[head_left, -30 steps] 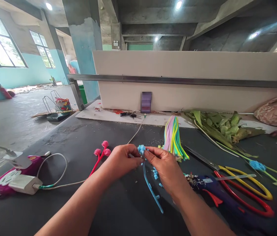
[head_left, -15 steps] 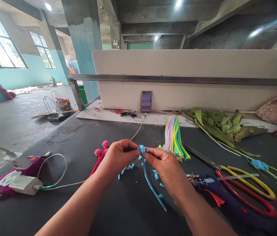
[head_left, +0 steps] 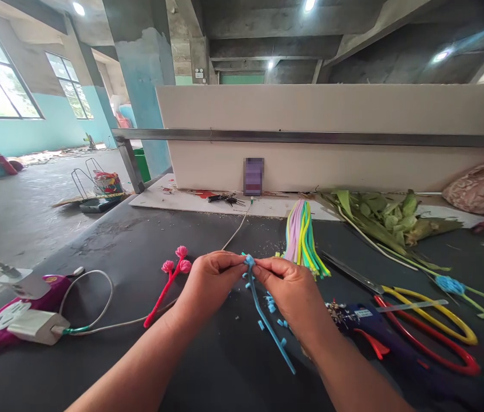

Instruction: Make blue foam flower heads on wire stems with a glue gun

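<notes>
Between my two hands is a small blue fuzzy flower piece (head_left: 249, 261), with a thin blue stem (head_left: 263, 315) hanging down toward the table. The fingertips of my left hand (head_left: 211, 280) pinch its left side. On the right, the thumb and index finger of my right hand (head_left: 291, 283) press on its other side. Small blue cut pieces (head_left: 271, 303) lie beneath and beside my right hand. Pink flower heads on a red stem (head_left: 169, 280) rest left of my left hand. A bundle of pastel fuzzy stems (head_left: 304, 237) lies beyond my right hand.
Large scissors with red and yellow handles (head_left: 431, 320) lie at the right over a dark blue tool (head_left: 364, 320). Green leaves (head_left: 390, 217) are behind them. A power strip (head_left: 19, 315) with a white cable is at left. A phone (head_left: 253, 177) leans against the board.
Both hands remain at the blue piece, and my left hand has turned slightly. The red stem shows more fully. The whole view has shifted a little.
</notes>
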The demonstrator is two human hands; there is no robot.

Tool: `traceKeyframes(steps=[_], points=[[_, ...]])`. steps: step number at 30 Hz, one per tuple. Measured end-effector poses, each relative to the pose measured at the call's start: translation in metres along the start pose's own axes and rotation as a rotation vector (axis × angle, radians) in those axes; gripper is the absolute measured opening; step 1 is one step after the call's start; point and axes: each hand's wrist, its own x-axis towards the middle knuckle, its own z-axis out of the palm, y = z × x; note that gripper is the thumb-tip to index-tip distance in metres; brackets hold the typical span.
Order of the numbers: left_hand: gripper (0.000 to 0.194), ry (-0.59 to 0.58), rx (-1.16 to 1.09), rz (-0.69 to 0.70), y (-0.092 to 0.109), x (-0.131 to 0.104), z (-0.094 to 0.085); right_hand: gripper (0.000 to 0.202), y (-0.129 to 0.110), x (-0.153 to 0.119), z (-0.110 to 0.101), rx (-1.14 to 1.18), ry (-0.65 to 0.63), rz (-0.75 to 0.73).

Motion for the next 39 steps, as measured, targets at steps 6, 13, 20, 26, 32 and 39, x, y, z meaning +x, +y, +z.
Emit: traceKeyframes(steps=[6, 13, 20, 26, 32, 39], points=[[0.017, 0.01, -0.073, 0.066, 0.004, -0.004, 0.004, 0.012, -0.004, -0.004, 0.001, -0.037, 0.101, -0.067], [0.029, 0.007, -0.19, -0.09, 0.003, -0.002, 0.006, 0.022, -0.001, -0.003, 0.001, 0.253, -0.02, 0.131], [0.042, -0.032, -0.5, -0.231, 0.002, -0.003, 0.011, 0.018, 0.004, 0.001, 0.004, 0.548, 0.029, 0.211], [0.021, -0.172, -0.668, -0.334, 0.004, -0.01, 0.022, 0.014, 0.002, 0.0, 0.006, 0.564, 0.062, 0.21], [0.018, -0.229, -0.7, -0.329, 0.009, -0.007, 0.011, 0.019, 0.005, 0.002, -0.002, 0.506, 0.014, 0.139], [0.016, -0.334, -0.746, -0.367, 0.012, -0.009, 0.01, 0.018, 0.007, 0.003, -0.007, 0.499, 0.057, 0.113]])
